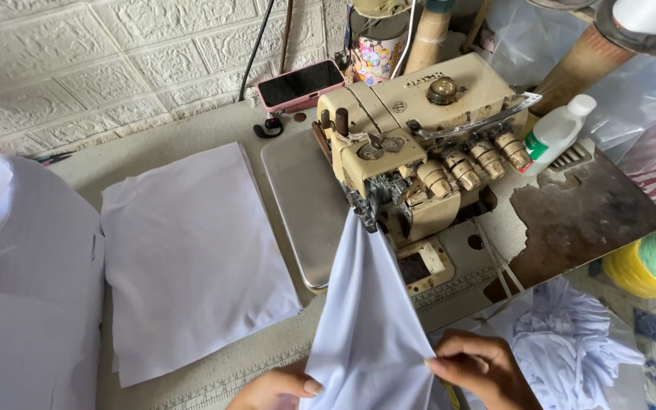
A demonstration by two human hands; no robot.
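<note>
Both hands, left [279, 389] and right [480, 368], pinch the white cloth [370, 319] running up into the sewing machine [419, 144].

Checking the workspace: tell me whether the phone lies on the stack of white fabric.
No: the phone lies on the table by the wall, behind the sewing machine, apart from the fabric stack.

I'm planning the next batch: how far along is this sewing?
Done: hard to tell; a heap of white fabric lies right of the overlock machine. In hand: left hand and right hand hold a white fabric piece running under its presser foot. Left: a flat stack of white cut pieces waits beside it.
</note>
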